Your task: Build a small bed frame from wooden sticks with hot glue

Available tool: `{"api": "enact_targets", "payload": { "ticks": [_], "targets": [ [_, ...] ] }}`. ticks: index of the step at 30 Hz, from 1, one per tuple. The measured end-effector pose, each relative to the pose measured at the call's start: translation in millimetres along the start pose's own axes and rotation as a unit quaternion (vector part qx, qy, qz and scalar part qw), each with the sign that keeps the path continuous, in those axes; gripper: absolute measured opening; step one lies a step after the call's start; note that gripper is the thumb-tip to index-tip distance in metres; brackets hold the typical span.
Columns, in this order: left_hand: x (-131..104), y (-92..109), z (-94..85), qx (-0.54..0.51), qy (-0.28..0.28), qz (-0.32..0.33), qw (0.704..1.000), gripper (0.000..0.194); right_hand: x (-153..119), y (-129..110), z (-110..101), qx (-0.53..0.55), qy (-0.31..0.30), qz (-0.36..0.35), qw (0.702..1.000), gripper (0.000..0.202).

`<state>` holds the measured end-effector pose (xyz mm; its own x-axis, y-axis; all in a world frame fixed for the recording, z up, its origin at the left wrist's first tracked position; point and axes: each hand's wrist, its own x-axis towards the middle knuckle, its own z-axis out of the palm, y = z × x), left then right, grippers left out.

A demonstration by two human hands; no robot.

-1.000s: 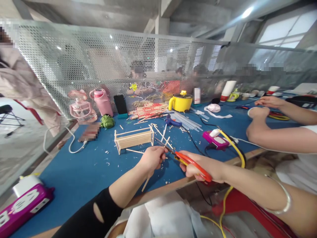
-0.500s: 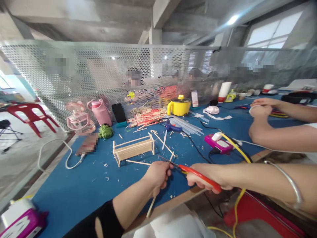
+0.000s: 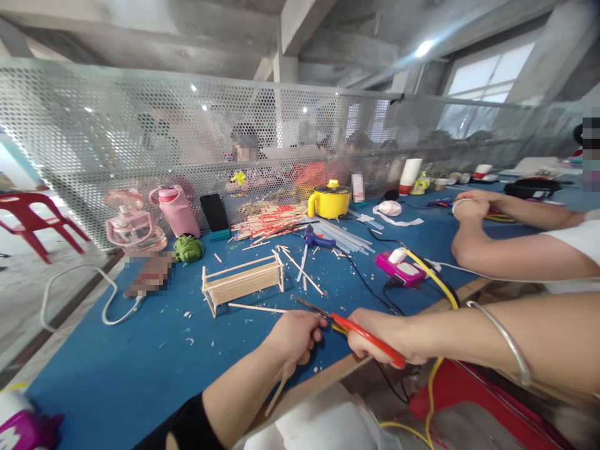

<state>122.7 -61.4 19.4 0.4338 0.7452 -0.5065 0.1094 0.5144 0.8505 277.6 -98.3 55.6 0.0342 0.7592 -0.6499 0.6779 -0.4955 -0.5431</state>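
Observation:
My left hand (image 3: 296, 337) is closed on a thin wooden stick (image 3: 275, 397), whose lower end sticks out below the fist near the table edge. My right hand (image 3: 375, 340) grips red-handled scissors (image 3: 347, 324). Their dark blades point left and lie just beyond my left fingertips; whether they touch the stick I cannot tell. Behind my left hand stands a small rectangular frame of wooden sticks (image 3: 244, 282). One loose stick (image 3: 257, 308) lies in front of it. More cut sticks (image 3: 312, 280) lie to its right, close to a blue glue gun (image 3: 319, 239).
On the blue table (image 3: 154, 369) are a pile of red-tipped sticks (image 3: 267, 222), clear glue sticks (image 3: 344, 236), a yellow pot (image 3: 332, 203), green yarn (image 3: 189, 249) and a purple power strip (image 3: 400, 269) with cables. A co-worker's arms (image 3: 487, 231) rest at the right.
My view has turned slightly right. The stick end that stood up past the scissor blades no longer shows there, and a short piece now lies farther back among the cut sticks.

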Motion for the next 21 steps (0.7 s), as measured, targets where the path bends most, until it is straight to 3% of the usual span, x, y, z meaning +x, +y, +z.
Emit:
{"api": "enact_targets", "payload": {
  "ticks": [4,8,13,17,19,21],
  "targets": [
    [-3.4,-2.8,4.7,0.014,-0.013,0.003,1.0,0.016,-5.3,-8.3,-2.7,-0.005,-0.03,0.041,0.999,0.023],
    [-4.8,-3.7,1.4,0.012,-0.022,0.008,1.0,0.02,-12.1,0.7,-4.3,0.09,-0.064,0.033,0.993,0.022],
    [-7.3,-4.0,-1.3,0.019,-0.036,0.014,0.999,0.02,-15.9,18.6,-6.4,0.223,0.042,0.007,0.974,0.027],
    [-11.7,0.8,-1.1,0.038,-0.049,0.002,0.998,0.017,-0.7,10.1,-20.8,0.221,0.044,0.038,0.973,0.023],
    [-16.0,4.6,-3.3,0.108,-0.052,0.051,0.992,0.018,12.7,0.9,-29.8,0.194,0.035,0.033,0.98,0.019],
    [-21.8,7.8,-7.1,0.228,-0.06,0.159,0.959,0.023,26.5,-6.9,-37.2,0.146,0.03,0.024,0.989,0.018]
  ]
}}
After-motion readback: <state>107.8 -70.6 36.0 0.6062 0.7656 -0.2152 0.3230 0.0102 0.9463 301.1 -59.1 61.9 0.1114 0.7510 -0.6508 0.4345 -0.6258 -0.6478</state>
